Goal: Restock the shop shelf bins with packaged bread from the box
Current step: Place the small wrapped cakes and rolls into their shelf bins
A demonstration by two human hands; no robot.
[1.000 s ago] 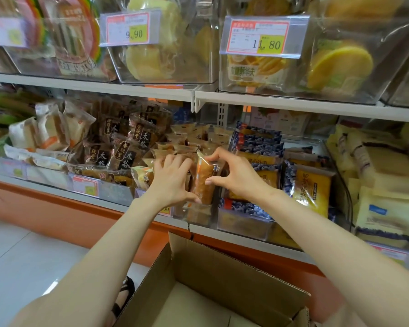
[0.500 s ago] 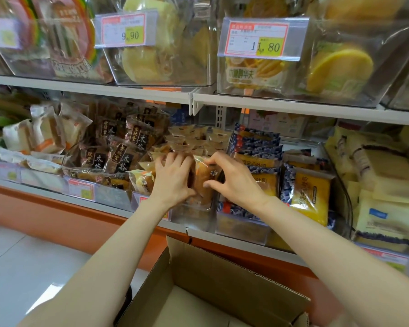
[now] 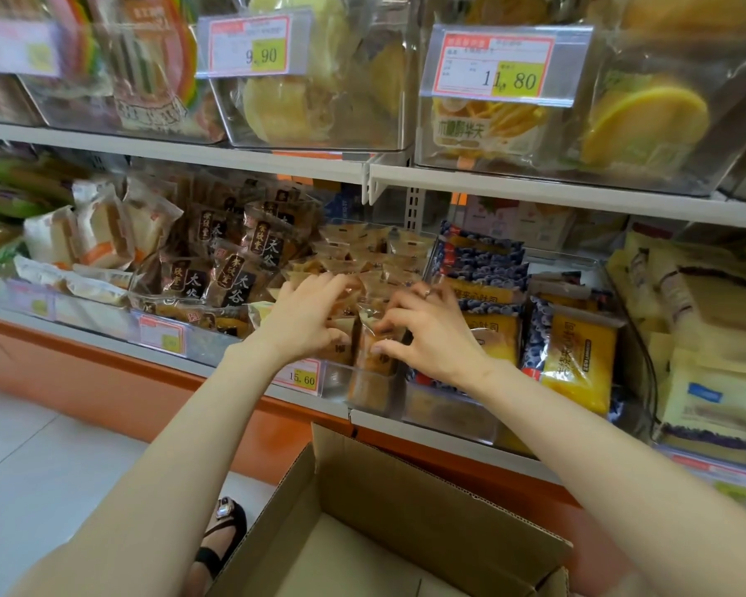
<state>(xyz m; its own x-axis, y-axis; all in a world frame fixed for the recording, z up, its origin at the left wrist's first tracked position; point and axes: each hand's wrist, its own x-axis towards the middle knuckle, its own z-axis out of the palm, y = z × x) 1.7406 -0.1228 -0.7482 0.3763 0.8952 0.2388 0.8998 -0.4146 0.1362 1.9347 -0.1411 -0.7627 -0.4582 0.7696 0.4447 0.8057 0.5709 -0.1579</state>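
Bread packet (image 3: 373,338): clear wrapper, brown loaf inside. It stands upright at the front of the clear bin (image 3: 365,392) on the lower shelf, just behind the price tag (image 3: 301,376) marked 15.60.

Right hand (image 3: 425,336): thumb and curled fingers pinch the packet near its top edge, with the ring finger over the row behind.

Left hand (image 3: 304,323): fingers fairly straight and spread, laid on the same-kind packets (image 3: 362,247) stacked deeper in the bin. The thumb is beside the front packet and nothing is clasped.

Neighbours: dark-label packets (image 3: 233,273) in the bin to the left, blueberry-print packets (image 3: 483,265) to the right. Both lie close beside the work.

Box (image 3: 388,484): cardboard, flaps open, on the floor directly below the shelf edge.

Step judged in hand: seating the front packet in line.

Handling notes:
- Use the flat left hand to press the rear row back and open a slot.
- Lower the packet straight down with the right until its base meets the bin floor, label outward.
- Pinch by the wrapper seam only, since the loaf likely squashes under a firm squeeze.
- Keep the packet inside the bin walls, clear of the blueberry-print stock.
- Release only once it stands unaided.
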